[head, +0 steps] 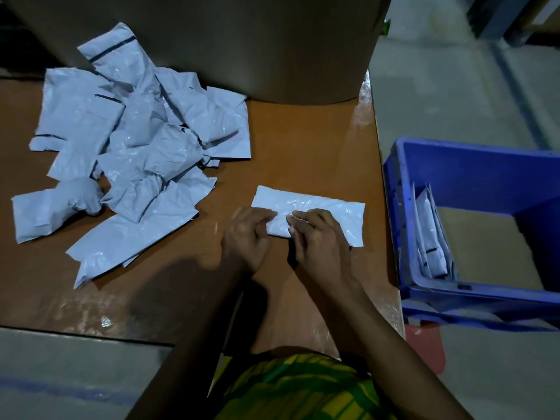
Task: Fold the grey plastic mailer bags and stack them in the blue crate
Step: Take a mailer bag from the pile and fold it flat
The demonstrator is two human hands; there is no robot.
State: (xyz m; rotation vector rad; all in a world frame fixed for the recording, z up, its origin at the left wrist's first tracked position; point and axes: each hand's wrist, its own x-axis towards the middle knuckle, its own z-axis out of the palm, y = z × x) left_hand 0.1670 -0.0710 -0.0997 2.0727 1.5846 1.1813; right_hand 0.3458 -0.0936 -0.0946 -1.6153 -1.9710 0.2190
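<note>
A grey mailer bag, folded into a long strip, lies on the brown table in front of me. My left hand and my right hand sit side by side on its near left part, fingers curled and pinching the plastic. A loose pile of crumpled grey mailer bags covers the table's left half. The blue crate stands off the table's right edge, with several folded bags leaning upright against its left wall.
A large brown cardboard surface rises at the back of the table. The table's right edge runs close to the crate. Grey floor lies beyond on the right, and a red object shows under the crate.
</note>
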